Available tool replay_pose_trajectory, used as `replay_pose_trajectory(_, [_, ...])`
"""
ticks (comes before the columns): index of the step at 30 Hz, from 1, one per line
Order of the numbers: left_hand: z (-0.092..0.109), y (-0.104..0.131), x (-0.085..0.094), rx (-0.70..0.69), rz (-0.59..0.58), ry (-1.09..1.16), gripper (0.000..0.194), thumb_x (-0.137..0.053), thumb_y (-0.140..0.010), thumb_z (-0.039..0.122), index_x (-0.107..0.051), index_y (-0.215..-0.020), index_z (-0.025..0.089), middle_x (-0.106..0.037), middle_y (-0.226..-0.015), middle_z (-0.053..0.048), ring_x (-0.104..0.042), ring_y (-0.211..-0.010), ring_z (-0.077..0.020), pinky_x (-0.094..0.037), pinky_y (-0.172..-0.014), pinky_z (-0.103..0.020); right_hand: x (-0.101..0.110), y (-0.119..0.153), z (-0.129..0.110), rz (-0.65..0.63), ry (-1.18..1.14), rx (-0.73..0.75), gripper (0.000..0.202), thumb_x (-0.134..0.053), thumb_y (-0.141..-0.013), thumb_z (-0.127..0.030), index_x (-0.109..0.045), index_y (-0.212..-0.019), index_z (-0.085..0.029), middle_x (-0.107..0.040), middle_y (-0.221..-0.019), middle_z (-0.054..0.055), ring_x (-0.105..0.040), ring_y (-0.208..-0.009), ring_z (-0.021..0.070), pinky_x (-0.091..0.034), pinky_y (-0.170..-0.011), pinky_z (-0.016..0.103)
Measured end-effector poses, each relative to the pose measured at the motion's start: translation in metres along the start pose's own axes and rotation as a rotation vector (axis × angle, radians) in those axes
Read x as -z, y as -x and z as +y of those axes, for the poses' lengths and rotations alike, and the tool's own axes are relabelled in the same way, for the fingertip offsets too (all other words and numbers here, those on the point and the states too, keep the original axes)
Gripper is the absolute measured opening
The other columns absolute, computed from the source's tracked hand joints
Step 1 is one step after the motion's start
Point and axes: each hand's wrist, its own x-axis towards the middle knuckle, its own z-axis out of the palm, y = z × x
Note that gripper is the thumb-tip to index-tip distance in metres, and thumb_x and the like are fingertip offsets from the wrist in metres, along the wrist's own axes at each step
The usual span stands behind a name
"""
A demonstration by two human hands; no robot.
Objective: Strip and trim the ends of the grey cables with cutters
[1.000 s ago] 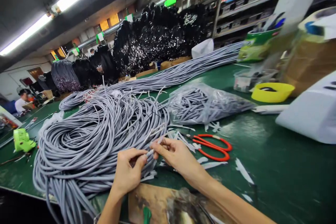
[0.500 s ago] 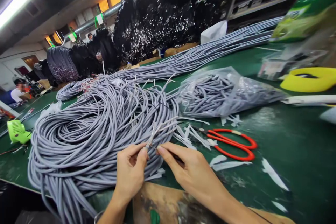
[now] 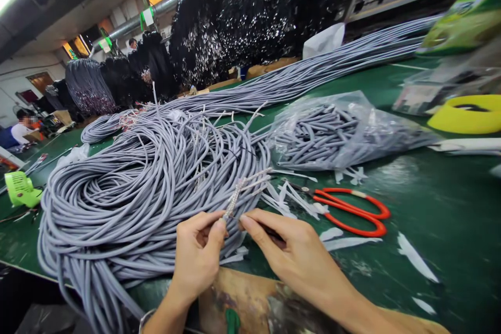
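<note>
My left hand (image 3: 200, 250) is closed, pinching a grey cable just below its stripped end. Bare braided shielding (image 3: 234, 202) shows above the fingertips, with pale inner wires (image 3: 256, 180) pointing up and right. Close beside it, my right hand (image 3: 291, 242) is closed in a pinch on a thin dark tool (image 3: 275, 236), mostly hidden by the fingers. Its tip seems to meet the braid, though contact is hard to make out. A big coil of grey cables (image 3: 113, 193) lies behind and left of both hands.
Red-handled scissors (image 3: 352, 211) lie to the right among white scraps (image 3: 417, 258). Behind them sits a clear bag (image 3: 376, 133) of short grey pieces. A yellow ring (image 3: 465, 115), a green fan (image 3: 21, 189) and a brown board (image 3: 235, 289) are around. Someone sits far left.
The view has shifted slightly, so most of the table appears further left or right than before. Both hands keep their pinches and stay close together at the cable's braid.
</note>
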Motion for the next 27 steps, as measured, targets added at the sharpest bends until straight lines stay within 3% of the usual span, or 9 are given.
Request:
replay_pose_trajectory(8, [-0.002, 0.001, 0.0, -0.023, -0.091, -0.128, 0.032, -0.058, -0.076, 0.037, -0.072, -0.083, 0.009, -0.057, -0.064, -0.005, -0.047, -0.05, -0.0106, -0.041, -0.047, -0.022, -0.002, -0.001, 0.001, -0.109, -0.203, -0.103, 0.034, -0.038, -0.084, -0.036, -0.057, -0.062, -0.017, -0.057, -0.054, 0.001, -0.054, -0.05, 0.0126, -0.044, -0.045, 0.02])
replay_pose_trajectory(10, [-0.004, 0.003, 0.0, -0.076, -0.07, -0.208, 0.029, -0.055, -0.079, 0.033, -0.072, -0.084, 0.01, -0.06, -0.065, -0.006, -0.051, -0.054, -0.0127, -0.043, -0.049, -0.023, -0.004, 0.001, -0.001, -0.039, -0.153, -0.04, 0.031, -0.04, -0.085, -0.032, -0.058, -0.064, -0.017, -0.059, -0.055, 0.001, -0.055, -0.048, 0.0121, -0.044, -0.044, 0.02])
replay_pose_trajectory(14, [-0.007, 0.007, 0.0, -0.202, -0.022, -0.314, 0.026, -0.048, -0.083, 0.025, -0.071, -0.088, 0.014, -0.062, -0.068, -0.007, -0.056, -0.063, -0.0159, -0.046, -0.056, -0.023, -0.009, 0.006, -0.005, 0.265, 0.133, 0.29, 0.023, -0.043, -0.085, -0.018, -0.062, -0.072, -0.017, -0.063, -0.056, 0.002, -0.056, -0.046, 0.0112, -0.044, -0.046, 0.02])
replay_pose_trajectory(16, [-0.006, 0.009, 0.0, -0.256, 0.005, -0.334, 0.026, -0.047, -0.083, 0.024, -0.071, -0.089, 0.015, -0.062, -0.069, -0.007, -0.057, -0.065, -0.0163, -0.046, -0.056, -0.023, -0.008, 0.008, -0.007, 0.321, 0.246, 0.409, 0.022, -0.043, -0.085, -0.015, -0.063, -0.075, -0.017, -0.063, -0.054, 0.002, -0.057, -0.045, 0.0113, -0.043, -0.046, 0.02])
replay_pose_trajectory(22, [-0.003, 0.01, -0.001, -0.334, 0.133, -0.374, 0.021, -0.052, -0.081, 0.024, -0.071, -0.079, 0.014, -0.061, -0.064, -0.006, -0.054, -0.058, -0.0149, -0.043, -0.051, -0.023, 0.004, 0.006, -0.006, 0.313, 0.371, 0.421, 0.019, -0.046, -0.086, -0.018, -0.061, -0.074, -0.016, -0.065, -0.059, 0.004, -0.06, -0.049, 0.0123, -0.046, -0.051, 0.022])
replay_pose_trajectory(27, [-0.004, 0.011, -0.001, -0.379, 0.138, -0.391, 0.019, -0.053, -0.081, 0.022, -0.071, -0.079, 0.016, -0.063, -0.065, -0.006, -0.055, -0.058, -0.0151, -0.043, -0.051, -0.023, 0.007, 0.006, -0.005, 0.355, 0.344, 0.412, 0.015, -0.048, -0.084, -0.018, -0.06, -0.075, -0.017, -0.064, -0.06, 0.003, -0.059, -0.049, 0.0118, -0.046, -0.051, 0.021])
